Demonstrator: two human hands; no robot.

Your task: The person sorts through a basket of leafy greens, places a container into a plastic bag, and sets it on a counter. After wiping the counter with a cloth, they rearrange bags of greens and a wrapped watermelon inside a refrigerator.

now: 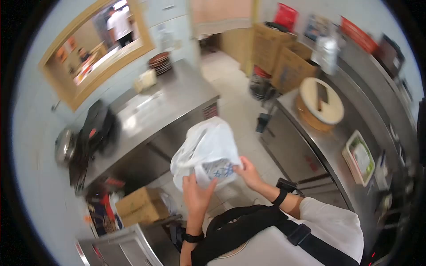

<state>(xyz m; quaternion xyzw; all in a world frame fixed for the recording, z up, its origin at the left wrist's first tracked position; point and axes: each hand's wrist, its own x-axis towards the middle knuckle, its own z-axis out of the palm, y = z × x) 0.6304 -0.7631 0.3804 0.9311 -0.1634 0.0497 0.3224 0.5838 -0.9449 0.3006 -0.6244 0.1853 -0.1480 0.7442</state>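
A white plastic bag point(207, 142) hangs in front of my body, its mouth spread toward me. At the near left edge of the bag, the fingers of my left hand point(198, 194) are closed on the plastic, thumb pointing inward. On the other side, my right hand point(249, 172) pinches the bag's right edge. Between the hands, a blue-and-white pattern point(218, 169) shows at the bag's opening; whether it is print or something inside, I cannot tell.
A steel counter point(177, 97) on the left carries stacked dishes point(160, 63) and a black bag-like item point(98, 126). To the right, another counter holds a round chopping block with a cleaver point(322, 95) and a tray point(359, 157). Cardboard boxes point(290, 66) stand behind.
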